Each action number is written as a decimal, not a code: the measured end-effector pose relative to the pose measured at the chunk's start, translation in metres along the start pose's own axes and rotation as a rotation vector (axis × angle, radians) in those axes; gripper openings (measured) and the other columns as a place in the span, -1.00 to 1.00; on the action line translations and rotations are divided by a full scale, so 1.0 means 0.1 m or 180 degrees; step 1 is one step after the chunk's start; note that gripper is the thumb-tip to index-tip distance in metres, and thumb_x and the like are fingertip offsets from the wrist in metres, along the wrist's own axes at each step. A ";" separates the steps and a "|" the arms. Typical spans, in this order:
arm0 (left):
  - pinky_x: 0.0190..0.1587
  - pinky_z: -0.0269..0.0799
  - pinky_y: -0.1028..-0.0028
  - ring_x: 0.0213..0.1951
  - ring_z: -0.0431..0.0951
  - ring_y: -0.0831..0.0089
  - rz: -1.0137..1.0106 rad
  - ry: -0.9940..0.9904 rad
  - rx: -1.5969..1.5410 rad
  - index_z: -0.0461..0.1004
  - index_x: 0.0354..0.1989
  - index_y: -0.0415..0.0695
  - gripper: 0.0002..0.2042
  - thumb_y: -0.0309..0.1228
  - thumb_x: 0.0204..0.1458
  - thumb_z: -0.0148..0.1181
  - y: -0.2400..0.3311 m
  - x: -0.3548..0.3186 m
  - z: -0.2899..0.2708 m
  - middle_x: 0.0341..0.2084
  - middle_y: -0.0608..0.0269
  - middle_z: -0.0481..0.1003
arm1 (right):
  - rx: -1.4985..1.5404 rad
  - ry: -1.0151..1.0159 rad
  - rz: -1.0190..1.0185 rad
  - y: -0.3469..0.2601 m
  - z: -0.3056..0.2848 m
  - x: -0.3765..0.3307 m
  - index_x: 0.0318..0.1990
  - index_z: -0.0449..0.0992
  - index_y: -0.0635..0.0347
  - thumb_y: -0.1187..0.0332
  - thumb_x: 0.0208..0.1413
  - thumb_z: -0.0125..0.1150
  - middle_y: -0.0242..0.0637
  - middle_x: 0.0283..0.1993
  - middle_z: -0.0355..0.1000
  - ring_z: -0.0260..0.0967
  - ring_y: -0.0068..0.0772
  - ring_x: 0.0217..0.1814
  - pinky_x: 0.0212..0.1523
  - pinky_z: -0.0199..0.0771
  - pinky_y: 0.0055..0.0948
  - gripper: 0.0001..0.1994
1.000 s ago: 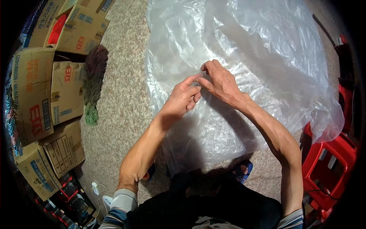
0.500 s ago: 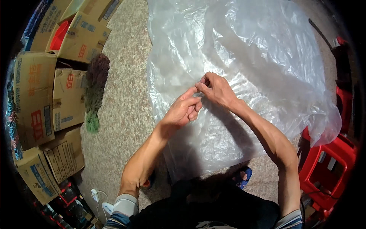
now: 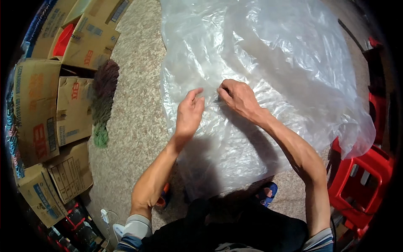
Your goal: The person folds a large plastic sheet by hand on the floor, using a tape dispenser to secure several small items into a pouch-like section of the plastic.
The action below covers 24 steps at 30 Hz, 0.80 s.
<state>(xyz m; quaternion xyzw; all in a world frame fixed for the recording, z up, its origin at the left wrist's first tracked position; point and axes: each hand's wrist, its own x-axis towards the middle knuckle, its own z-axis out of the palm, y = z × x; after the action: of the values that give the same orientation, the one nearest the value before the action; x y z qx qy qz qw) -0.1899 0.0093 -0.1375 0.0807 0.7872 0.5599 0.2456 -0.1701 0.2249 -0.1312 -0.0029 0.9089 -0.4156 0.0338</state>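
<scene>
A large sheet of clear, wrinkled plastic point(image 3: 285, 59) spreads in front of me, its near edge close to my feet. Above its left half is my left hand point(image 3: 190, 113), fingers half curled and apart from the thumb, with nothing seen between them. Just to the right, my right hand point(image 3: 240, 98) is closed in a pinch, thumb against the bent fingers. Whatever the pinch may hold is too small or hidden to make out. A short gap separates the two hands, and both cast shadows on the plastic.
Cardboard boxes point(image 3: 74, 110) stack along the left, one with a red object point(image 3: 64, 40) inside. A dark and green fluffy thing point(image 3: 105, 90) lies beside them on the mottled floor point(image 3: 130, 117). Red plastic stools point(image 3: 357, 180) stand at right, touching the sheet's corner. A white plug point(image 3: 105, 215) lies lower left.
My left hand has come away from my right hand, moving left, and its fingers have loosened. My right hand stays almost in place, still pinched.
</scene>
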 end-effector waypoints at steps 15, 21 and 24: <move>0.56 -0.33 -0.15 0.61 -0.26 -0.20 0.1074 0.0126 0.3100 -0.05 0.60 -0.24 -0.24 -0.07 0.39 0.06 -0.64 -0.13 -0.02 0.61 -0.24 -0.23 | 0.0369 0.0510 0.0176 0.08 -0.03 -0.11 -0.24 0.56 0.25 0.31 0.29 0.19 -0.02 -0.29 0.52 0.51 0.09 -0.27 -0.23 0.47 -0.08 -0.82; 0.57 -0.36 -0.12 0.61 -0.28 -0.19 0.1034 0.0173 0.3062 -0.04 0.59 -0.27 -0.23 -0.03 0.40 0.02 -0.62 -0.16 -0.06 0.61 -0.25 -0.22 | 0.1029 0.0810 0.0612 0.11 0.00 -0.26 -0.22 0.58 0.29 0.32 0.30 0.25 -0.27 -0.43 0.48 0.38 -0.52 -0.43 -0.36 0.42 -0.41 -0.81; 0.58 -0.39 -0.10 0.62 -0.29 -0.16 0.0976 0.0234 0.3094 -0.05 0.59 -0.28 -0.23 -0.01 0.41 0.00 -0.63 -0.17 -0.06 0.61 -0.24 -0.23 | 0.1428 0.1062 0.0901 0.15 0.08 -0.33 -0.23 0.58 0.31 0.32 0.30 0.27 -0.36 -0.43 0.49 0.35 -0.62 -0.44 -0.37 0.40 -0.47 -0.81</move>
<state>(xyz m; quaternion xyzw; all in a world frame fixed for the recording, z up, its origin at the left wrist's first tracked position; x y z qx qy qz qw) -0.1687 -0.0249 -0.1891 0.2805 0.9439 0.1610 0.0668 -0.1362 0.2297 -0.1453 0.1995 0.7789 -0.5917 -0.0586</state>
